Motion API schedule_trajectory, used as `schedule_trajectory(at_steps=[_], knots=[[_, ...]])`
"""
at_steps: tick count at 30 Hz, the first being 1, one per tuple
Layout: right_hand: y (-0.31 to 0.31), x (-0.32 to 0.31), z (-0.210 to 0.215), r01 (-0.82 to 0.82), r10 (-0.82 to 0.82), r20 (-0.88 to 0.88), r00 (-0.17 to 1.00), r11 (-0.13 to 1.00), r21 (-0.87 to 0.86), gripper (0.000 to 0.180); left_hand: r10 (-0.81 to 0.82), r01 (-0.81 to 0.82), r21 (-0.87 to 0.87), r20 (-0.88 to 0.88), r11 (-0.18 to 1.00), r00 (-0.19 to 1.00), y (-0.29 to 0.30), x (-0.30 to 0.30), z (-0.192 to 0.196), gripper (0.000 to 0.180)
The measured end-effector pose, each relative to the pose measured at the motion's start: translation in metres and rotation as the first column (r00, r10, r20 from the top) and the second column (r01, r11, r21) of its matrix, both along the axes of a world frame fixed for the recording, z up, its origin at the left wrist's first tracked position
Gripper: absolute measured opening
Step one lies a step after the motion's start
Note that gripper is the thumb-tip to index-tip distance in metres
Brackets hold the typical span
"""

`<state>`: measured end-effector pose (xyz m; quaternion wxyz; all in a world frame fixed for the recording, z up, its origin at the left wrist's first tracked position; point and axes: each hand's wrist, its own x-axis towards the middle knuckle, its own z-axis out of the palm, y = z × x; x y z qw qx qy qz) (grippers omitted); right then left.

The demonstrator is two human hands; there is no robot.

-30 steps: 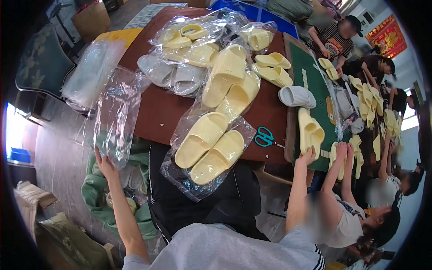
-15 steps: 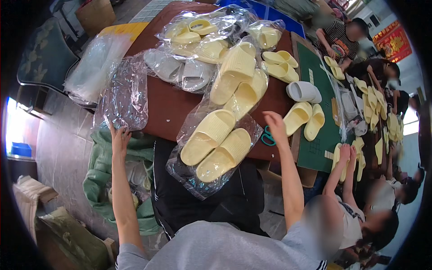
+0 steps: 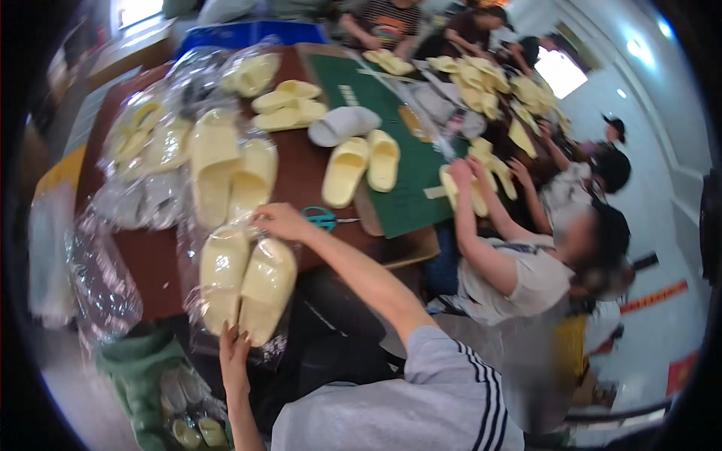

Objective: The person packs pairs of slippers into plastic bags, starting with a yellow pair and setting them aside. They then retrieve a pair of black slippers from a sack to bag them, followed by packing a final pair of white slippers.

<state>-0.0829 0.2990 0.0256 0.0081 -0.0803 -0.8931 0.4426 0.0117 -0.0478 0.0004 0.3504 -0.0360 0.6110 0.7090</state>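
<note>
A pair of pale yellow slippers (image 3: 265, 292) in a clear plastic bag lies at the table's near edge, toes pointing away. My left hand (image 3: 235, 361) has its fingers at the heel end, seemingly pinching the bag and slippers there. At the toe end my right hand (image 3: 280, 221) has bent fingers closed on the bag. Just beyond it, another bagged yellow pair (image 3: 216, 156) lies across other packed slippers. Teal-handled scissors (image 3: 319, 219) rest right of my right hand.
Bagged grey slippers (image 3: 135, 203) and clear bags (image 3: 49, 255) lie left. Loose yellow slippers (image 3: 346, 171) and a grey pair (image 3: 342, 125) stand right, by a green mat (image 3: 410, 207). A co-worker (image 3: 496, 274) sits close right. Below left, a green sack (image 3: 131, 376) holds slippers.
My view has swung to the right. My left hand has left the empty clear bag for the bagged pair's heel end; my right hand has moved in from the right to its toe end.
</note>
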Motion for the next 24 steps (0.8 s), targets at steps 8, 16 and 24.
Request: schedule_trajectory(at_steps=[8,16,24], knots=[[-0.062,0.03,0.143,-0.172,0.072,-0.334,0.94,0.944,-0.283,0.017,0.202,-0.248,0.307,0.173,0.919,0.964,0.026,-0.019,-0.009,0.065],[-0.033,-0.015,0.27,0.199,0.068,-0.905,0.419,0.966,0.164,0.006,0.064,0.012,0.401,-0.174,0.916,0.983,0.054,-0.035,0.068,0.064],[-0.097,-0.021,0.312,0.465,0.407,-0.909,-0.085,0.823,0.325,0.009,0.283,-0.197,0.205,-0.746,0.959,0.603,0.028,-0.064,0.12,0.088]])
